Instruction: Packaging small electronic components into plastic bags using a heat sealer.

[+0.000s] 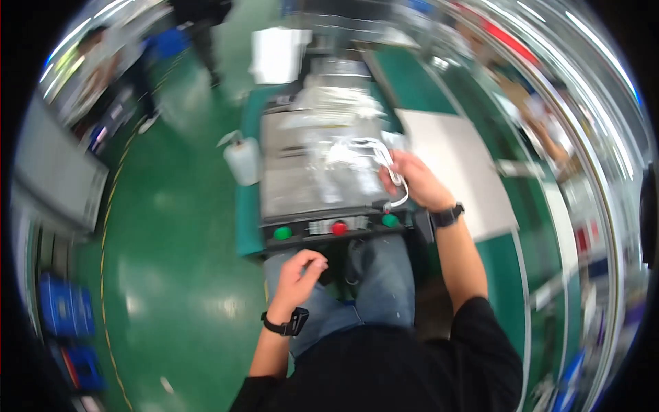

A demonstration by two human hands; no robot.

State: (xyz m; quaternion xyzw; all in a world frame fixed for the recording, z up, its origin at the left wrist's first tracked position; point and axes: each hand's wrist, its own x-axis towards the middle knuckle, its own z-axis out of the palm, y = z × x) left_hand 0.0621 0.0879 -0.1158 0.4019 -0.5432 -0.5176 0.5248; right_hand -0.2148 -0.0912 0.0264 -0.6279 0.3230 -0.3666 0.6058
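Note:
A bundled white cable is pinched in my right hand, over the right side of a grey-topped bench machine. One end of the cable loops down toward the machine's front edge. Beside the cable, clear plastic bags lie on the machine top, blurred by motion. My left hand hovers over my lap in front of the machine, its fingers curled in with nothing visible in them. The machine's front panel carries two green buttons and a red button.
A white pump bottle stands left of the machine. More clear bags are piled at its back, near white sheets. Right of it, a pale board lies along a green bench surface. Other people are farther off on both sides.

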